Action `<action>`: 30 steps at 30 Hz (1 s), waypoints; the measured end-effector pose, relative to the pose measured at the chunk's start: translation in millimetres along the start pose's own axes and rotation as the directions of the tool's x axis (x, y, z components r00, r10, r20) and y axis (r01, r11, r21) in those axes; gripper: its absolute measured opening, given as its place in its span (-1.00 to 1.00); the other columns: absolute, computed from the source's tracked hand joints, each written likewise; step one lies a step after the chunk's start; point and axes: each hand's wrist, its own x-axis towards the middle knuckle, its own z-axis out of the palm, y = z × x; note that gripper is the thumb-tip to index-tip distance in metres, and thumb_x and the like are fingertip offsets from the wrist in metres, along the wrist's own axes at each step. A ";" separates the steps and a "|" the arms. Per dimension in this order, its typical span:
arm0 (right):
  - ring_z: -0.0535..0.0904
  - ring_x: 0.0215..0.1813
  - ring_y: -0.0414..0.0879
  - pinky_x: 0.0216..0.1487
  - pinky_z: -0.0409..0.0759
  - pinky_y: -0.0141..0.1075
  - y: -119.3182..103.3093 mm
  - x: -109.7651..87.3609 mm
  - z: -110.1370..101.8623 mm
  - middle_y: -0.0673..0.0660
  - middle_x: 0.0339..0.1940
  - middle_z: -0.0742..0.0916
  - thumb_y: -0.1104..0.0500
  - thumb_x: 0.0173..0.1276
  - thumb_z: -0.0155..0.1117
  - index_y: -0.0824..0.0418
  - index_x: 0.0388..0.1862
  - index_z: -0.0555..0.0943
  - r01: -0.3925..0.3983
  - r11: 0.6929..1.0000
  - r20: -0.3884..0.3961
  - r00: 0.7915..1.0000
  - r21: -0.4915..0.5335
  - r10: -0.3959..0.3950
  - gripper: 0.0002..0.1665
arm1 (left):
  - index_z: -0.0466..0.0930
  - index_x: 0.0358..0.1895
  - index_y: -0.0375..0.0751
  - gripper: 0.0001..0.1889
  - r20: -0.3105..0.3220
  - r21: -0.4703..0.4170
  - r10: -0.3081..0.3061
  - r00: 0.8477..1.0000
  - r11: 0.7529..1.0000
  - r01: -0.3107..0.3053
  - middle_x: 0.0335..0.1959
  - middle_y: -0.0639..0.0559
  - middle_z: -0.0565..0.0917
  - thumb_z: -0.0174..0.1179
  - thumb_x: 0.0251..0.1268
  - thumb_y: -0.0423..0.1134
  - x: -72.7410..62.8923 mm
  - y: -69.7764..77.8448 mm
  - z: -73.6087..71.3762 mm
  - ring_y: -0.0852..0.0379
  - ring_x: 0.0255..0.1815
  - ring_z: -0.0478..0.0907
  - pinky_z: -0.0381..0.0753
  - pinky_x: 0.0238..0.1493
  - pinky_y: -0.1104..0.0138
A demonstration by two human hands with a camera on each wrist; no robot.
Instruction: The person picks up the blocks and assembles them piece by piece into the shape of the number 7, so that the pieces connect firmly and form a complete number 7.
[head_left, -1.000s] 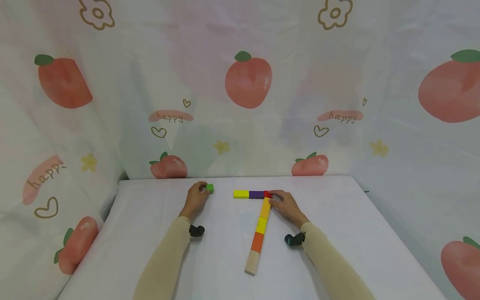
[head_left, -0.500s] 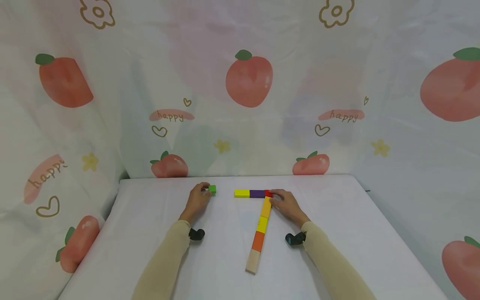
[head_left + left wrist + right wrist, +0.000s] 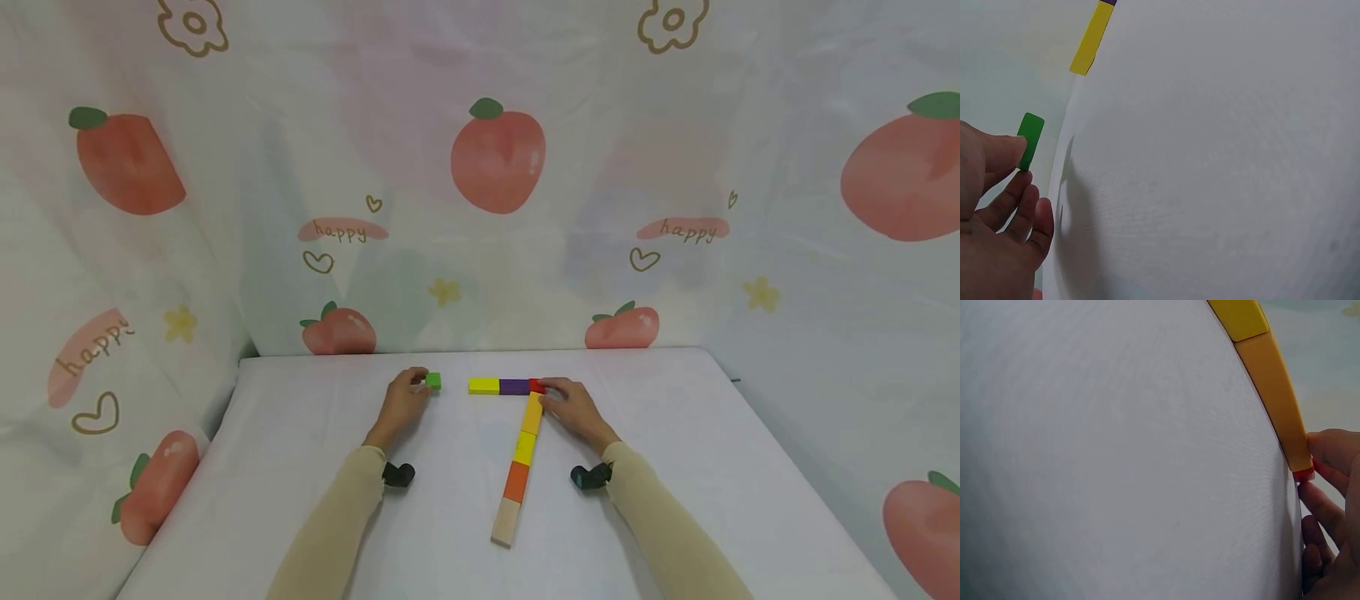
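Observation:
My left hand (image 3: 406,403) pinches a small green block (image 3: 433,381) between thumb and fingers, left of the row's yellow end block (image 3: 483,387). In the left wrist view the green block (image 3: 1031,140) stands out beyond the thumb tip, above its shadow. At the row's right corner my right hand (image 3: 576,412) holds the red block (image 3: 536,386), which its fingers partly cover. The right thumb lies by the orange-yellow block (image 3: 1277,394) in the right wrist view. A purple block (image 3: 513,387) sits between the yellow and red blocks.
A slanting line of blocks runs toward me from the corner: a second yellow block (image 3: 524,448), an orange block (image 3: 515,482) and a plain wooden block (image 3: 506,522). They lie on a white-covered table (image 3: 660,533). A fruit-patterned curtain (image 3: 405,150) hangs behind and at both sides.
My left hand has moved right and slightly toward me with the green block, narrowing the gap to the yellow end block. The right hand and the laid blocks stay in place.

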 end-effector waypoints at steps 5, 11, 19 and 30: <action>0.25 0.49 0.21 0.51 0.10 0.22 -1.5 -1.9 -1.7 0.20 0.42 0.49 0.03 0.43 0.20 0.08 0.37 0.48 0.030 1.000 -0.002 1.000 -0.002 -0.030 -0.46 | 0.50 0.23 -0.24 -0.63 0.001 -0.012 0.019 1.000 1.000 -0.019 0.19 -0.19 0.58 0.16 0.38 -0.33 -0.7 0.4 4.8 -0.12 0.26 0.50 0.52 0.23 0.03; 0.27 0.49 0.19 0.51 0.11 0.20 -1.9 -2.2 -1.9 0.19 0.41 0.51 0.04 0.43 0.22 0.08 0.36 0.48 0.041 0.999 -0.005 0.999 0.006 -0.041 -0.46 | 0.51 0.23 -0.24 -0.63 0.015 -0.016 0.028 0.999 0.999 -0.028 0.19 -0.19 0.57 0.16 0.37 -0.33 0.2 2.3 11.3 -0.12 0.26 0.50 0.53 0.23 0.04; 0.26 0.49 0.19 0.51 0.12 0.20 0.2 -0.6 -1.0 0.18 0.41 0.51 0.04 0.43 0.21 0.07 0.36 0.49 0.028 1.000 -0.003 1.000 -0.001 -0.028 -0.47 | 0.52 0.22 -0.23 -0.64 0.036 -0.017 0.023 0.999 1.000 -0.023 0.20 -0.16 0.57 0.15 0.38 -0.33 2.2 7.2 19.5 -0.09 0.27 0.48 0.49 0.28 0.04; 0.25 0.49 0.20 0.51 0.12 0.20 -3.6 -2.8 -3.1 0.20 0.42 0.50 0.04 0.43 0.21 0.07 0.35 0.49 0.018 1.000 0.002 1.000 0.014 -0.018 -0.47 | 0.52 0.22 -0.22 -0.63 0.045 0.015 -0.010 0.999 1.000 0.009 0.16 -0.14 0.59 0.17 0.37 -0.30 3.9 15.7 31.8 -0.06 0.20 0.49 0.46 0.29 0.07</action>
